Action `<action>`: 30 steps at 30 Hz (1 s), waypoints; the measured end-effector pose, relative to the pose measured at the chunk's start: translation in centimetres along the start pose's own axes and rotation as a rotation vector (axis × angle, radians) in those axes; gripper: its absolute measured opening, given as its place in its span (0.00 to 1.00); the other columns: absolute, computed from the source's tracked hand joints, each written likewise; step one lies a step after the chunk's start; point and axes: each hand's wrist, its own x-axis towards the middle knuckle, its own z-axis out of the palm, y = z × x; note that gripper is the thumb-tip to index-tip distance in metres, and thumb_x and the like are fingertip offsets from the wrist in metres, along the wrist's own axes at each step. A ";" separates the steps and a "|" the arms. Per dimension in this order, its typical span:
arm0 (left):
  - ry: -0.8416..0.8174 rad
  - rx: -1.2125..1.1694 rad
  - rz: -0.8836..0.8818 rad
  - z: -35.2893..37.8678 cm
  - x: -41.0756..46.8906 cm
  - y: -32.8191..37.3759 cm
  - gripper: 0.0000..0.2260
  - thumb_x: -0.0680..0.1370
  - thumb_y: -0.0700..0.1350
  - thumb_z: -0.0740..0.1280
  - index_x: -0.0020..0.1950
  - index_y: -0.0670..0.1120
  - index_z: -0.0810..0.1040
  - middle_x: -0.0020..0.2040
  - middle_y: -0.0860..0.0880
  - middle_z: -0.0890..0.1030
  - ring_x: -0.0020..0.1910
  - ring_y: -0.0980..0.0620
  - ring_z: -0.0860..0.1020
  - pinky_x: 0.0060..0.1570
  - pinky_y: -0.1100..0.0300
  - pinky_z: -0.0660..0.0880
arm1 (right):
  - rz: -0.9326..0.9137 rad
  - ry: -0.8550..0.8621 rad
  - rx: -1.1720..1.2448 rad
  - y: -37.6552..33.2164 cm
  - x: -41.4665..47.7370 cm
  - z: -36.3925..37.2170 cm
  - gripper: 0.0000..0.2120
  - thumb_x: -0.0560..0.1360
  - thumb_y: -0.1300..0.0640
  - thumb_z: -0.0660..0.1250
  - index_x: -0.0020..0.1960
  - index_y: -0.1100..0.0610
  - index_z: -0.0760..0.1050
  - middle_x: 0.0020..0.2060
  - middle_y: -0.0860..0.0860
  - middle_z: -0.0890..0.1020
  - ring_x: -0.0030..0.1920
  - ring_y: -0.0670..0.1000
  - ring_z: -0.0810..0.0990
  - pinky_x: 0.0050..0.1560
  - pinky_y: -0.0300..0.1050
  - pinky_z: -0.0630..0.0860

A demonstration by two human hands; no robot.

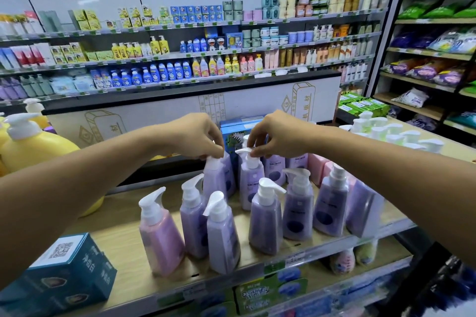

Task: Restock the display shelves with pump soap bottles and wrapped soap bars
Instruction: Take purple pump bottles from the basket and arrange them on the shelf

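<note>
Two hands pinch upright pump bottles (right spout leftward).

Glossy translucent plastic pump bottles with smooth white plastic pump heads stand on a matt wood-grain shelf; the teal box looks like printed cardboard.

Pump bottles: lilac to deep purple bodies, dark round label spot, white pump heads.
One front-left bottle: pink body, white pump.
Large jug: yellow, white pump.
Carton: teal, white top panel with black QR pattern.
Rear box: blue, black-and-white zebra print.
Wrapped bars: pink.
Shelf: pale wood grain.
</note>
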 end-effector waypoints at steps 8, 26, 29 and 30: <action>-0.169 -0.246 -0.159 0.5 0.0 -0.6 0.09 0.76 0.48 0.71 0.40 0.46 0.86 0.30 0.47 0.83 0.24 0.53 0.77 0.28 0.63 0.74 | -0.004 -0.016 0.013 0.4 0.5 0.1 0.09 0.75 0.48 0.72 0.53 0.49 0.83 0.38 0.41 0.83 0.33 0.37 0.79 0.39 0.34 0.74; -0.276 -0.008 0.121 -0.4 -0.4 -0.7 0.04 0.74 0.50 0.75 0.46 0.53 0.82 0.34 0.54 0.85 0.32 0.54 0.83 0.36 0.63 0.77 | 0.012 -0.051 0.065 0.9 0.7 0.4 0.08 0.75 0.48 0.73 0.52 0.49 0.83 0.36 0.40 0.82 0.33 0.39 0.82 0.36 0.31 0.72; -0.191 -0.013 0.081 0.3 -0.3 -0.8 0.09 0.74 0.53 0.73 0.43 0.48 0.81 0.33 0.54 0.85 0.30 0.55 0.83 0.32 0.66 0.76 | 0.018 -0.057 0.087 0.9 0.7 0.3 0.08 0.75 0.48 0.73 0.52 0.49 0.82 0.37 0.41 0.83 0.33 0.39 0.82 0.37 0.33 0.74; -0.166 -0.019 0.074 0.5 -0.4 -0.9 0.10 0.75 0.53 0.73 0.43 0.47 0.80 0.33 0.54 0.85 0.30 0.55 0.83 0.31 0.67 0.76 | 0.017 -0.058 0.089 0.9 0.7 0.3 0.08 0.75 0.48 0.73 0.52 0.49 0.82 0.37 0.40 0.82 0.33 0.38 0.81 0.37 0.33 0.74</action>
